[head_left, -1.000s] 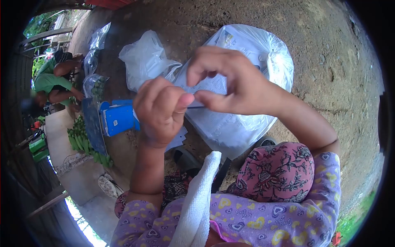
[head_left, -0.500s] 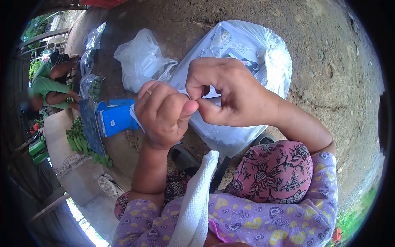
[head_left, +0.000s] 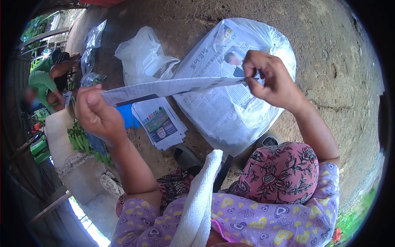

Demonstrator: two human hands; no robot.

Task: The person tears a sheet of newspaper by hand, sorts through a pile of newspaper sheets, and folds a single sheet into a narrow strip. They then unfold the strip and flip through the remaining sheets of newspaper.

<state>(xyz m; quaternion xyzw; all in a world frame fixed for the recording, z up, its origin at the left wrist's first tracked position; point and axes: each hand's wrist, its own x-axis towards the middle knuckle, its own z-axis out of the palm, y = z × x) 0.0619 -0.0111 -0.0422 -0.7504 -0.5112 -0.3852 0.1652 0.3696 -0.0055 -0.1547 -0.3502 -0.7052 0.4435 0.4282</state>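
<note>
A long strip of newspaper point(head_left: 173, 87) is stretched between my two hands, seen nearly edge-on. My left hand point(head_left: 96, 113) pinches its left end, out toward the left. Its right end is gripped by my right hand point(head_left: 271, 80), which is raised over a big clear plastic bag full of newspapers point(head_left: 230, 103). Below the strip, on the dirt ground, lies a small stack of cut newspaper sheets point(head_left: 160, 121).
A second, crumpled clear plastic bag point(head_left: 142, 57) lies farther back. A blue object point(head_left: 125, 115) shows behind my left hand. Green vegetables point(head_left: 82, 140) lie on a concrete step at left. A person in a green shirt point(head_left: 41, 82) crouches at far left. A white cloth point(head_left: 197, 197) drapes over my lap.
My hands were close together, pinching the folded paper. They have pulled far apart, left hand going left and right hand going right, and the strip is now drawn out between them.
</note>
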